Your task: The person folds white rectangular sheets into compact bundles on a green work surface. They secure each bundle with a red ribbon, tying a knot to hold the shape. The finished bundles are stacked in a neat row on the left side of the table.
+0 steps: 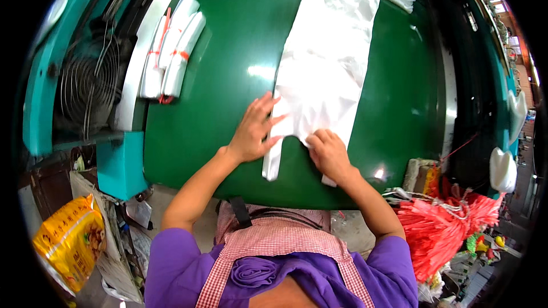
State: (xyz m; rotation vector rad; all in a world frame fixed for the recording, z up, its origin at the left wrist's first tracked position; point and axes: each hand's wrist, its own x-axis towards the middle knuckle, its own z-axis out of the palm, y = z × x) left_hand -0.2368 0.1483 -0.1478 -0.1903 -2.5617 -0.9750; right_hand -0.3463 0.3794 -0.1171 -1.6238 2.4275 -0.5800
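Head view: two straps of a white plastic bag (328, 63) lie nearest on the green surface (211, 108). Left hand (255, 130) splayed at its edge, right hand (330, 152) curled, can't tell if pinching. Past them it's long, shiny, kinda crinkly.

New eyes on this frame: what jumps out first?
Probably the long white plastic running up the middle of the green table, with the left hand spread and the right hand curled at its near end. Next, the bright red strips bunched at lower right and the yellow packet at lower left. Red-tied white rolls lie at the table's upper left.
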